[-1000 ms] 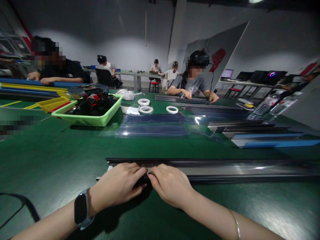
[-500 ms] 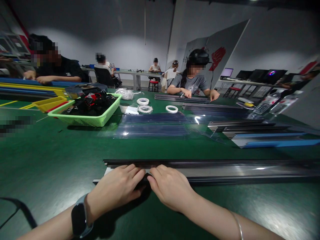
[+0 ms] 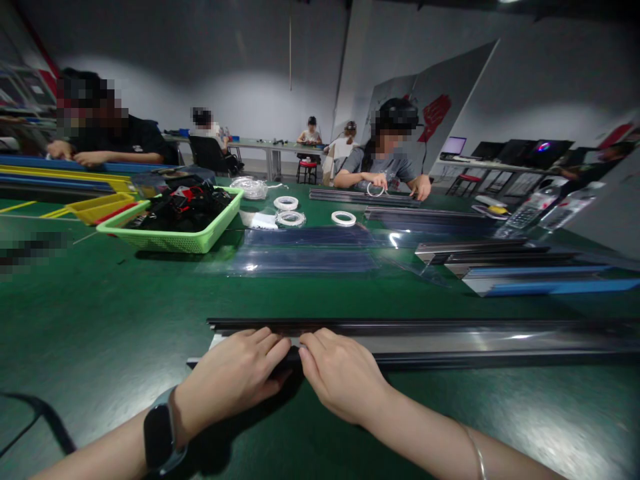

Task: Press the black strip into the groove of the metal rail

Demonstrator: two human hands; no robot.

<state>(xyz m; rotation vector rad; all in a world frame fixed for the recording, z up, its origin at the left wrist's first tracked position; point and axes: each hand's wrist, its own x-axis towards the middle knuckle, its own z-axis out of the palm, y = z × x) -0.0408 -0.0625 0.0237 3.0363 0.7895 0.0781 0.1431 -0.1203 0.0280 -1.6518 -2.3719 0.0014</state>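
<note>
A long channel-shaped metal profile [image 3: 450, 341] with dark edges and a silvery inner face lies crosswise on the green table in front of me. My left hand [image 3: 240, 363] is closed around it near its left end, fingers in the channel and thumb by the near edge. Right beside it, my right hand [image 3: 340, 373] rests over the same profile with thumb and fingers drawn together. Whatever is between the right fingertips, if anything, is hidden. The two hands almost touch at the fingertips.
A green basket [image 3: 210, 233] of black and red parts stands back left, beside a yellow tray [image 3: 100, 208]. White tape rolls [image 3: 343, 219] and clear plastic film [image 3: 305, 261] lie mid-table. More profiles [image 3: 545, 272] and plastic bottles [image 3: 537, 203] are at right. Co-workers sit across the table.
My right thumb has shifted slightly inward, closer to its fingers. My left hand and the profile stay in place. Across the table, a co-worker's hands have moved a little, with a tape roll showing.
</note>
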